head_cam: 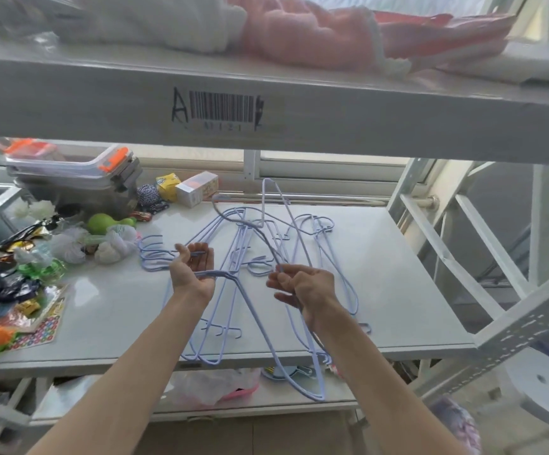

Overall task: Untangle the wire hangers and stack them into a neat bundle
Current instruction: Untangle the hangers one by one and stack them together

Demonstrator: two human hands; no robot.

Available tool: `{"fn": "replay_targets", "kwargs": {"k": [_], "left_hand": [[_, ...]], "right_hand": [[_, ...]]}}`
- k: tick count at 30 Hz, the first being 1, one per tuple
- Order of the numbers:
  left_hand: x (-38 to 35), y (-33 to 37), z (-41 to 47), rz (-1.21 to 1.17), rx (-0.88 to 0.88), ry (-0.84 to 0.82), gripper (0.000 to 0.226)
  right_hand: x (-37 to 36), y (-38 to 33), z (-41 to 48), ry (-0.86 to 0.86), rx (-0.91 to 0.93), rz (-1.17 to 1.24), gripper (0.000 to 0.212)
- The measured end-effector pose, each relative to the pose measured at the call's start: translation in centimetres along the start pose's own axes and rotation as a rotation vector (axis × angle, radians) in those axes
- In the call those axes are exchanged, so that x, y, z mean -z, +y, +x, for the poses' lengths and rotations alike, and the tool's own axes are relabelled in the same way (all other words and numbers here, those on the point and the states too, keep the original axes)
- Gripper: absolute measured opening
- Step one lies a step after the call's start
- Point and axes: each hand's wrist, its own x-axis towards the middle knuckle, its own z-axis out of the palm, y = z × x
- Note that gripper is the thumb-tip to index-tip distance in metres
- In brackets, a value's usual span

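The lavender wire hangers [243,244] lie in a loose snarl on the white shelf [398,290]. Some fan out beyond the fingertips and others run back under both wrists toward the front edge.

The left hand [191,269] is turned palm up, its fingers [201,249] curled loosely over several hangers gathered side by side. Their necks cross the heel of the palm, and their hooks poke out just beside the thumb. The right hand [306,287] has thumb and forefinger closed in a pinch on a single hanger [260,233] of darker wire, with the other fingers relaxed. That wire arches up and away from the fingertips, over the pile, and also trails back past the wrist, over the shelf's front edge.

The step looks like freeing one hanger from the tangle to add to the gathered set. The next move probably calls for lifting and turning that wire so its hook slips clear of the crossing loops. Both forearms reach forward, roughly parallel.

A litter of toys [109,238] sits well off beyond the left thumb.
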Motion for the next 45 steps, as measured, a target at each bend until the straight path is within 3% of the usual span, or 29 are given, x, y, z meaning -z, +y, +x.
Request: {"fn": "replay_targets", "kwargs": {"k": [7,13,31,37,42,45], "left_hand": [[-0.3,-1.1,-0.4,0.012,-0.022,0.001,0.038],[-0.4,-1.7,-0.2,0.022,-0.042,0.011,0.029],[-0.1,-1.7,0.7,0.034,-0.061,0.013,0.042],[0.0,-1.5,1.6,0.113,-0.099,-0.008,0.052],[0.4,-1.4,1.8,0.13,-0.104,-0.011,0.044],[0.4,-1.3,1.9,0.188,-0.101,-0.016,0.025]], "right_hand": [[-1.2,2.3,-0.1,0.06,-0.013,-0.148,0.013],[-2.1,3.9,0.0,0.089,-0.008,-0.217,0.013],[-1.5,6.0,1.8,0.282,0.251,-0.462,0.014],[-1.3,6.5,2.4,0.253,0.282,-0.575,0.013],[-0.8,7.3,3.2,0.176,0.262,-0.626,0.02],[-0.3,7.7,3.4,0.137,0.243,-0.595,0.022]]}}
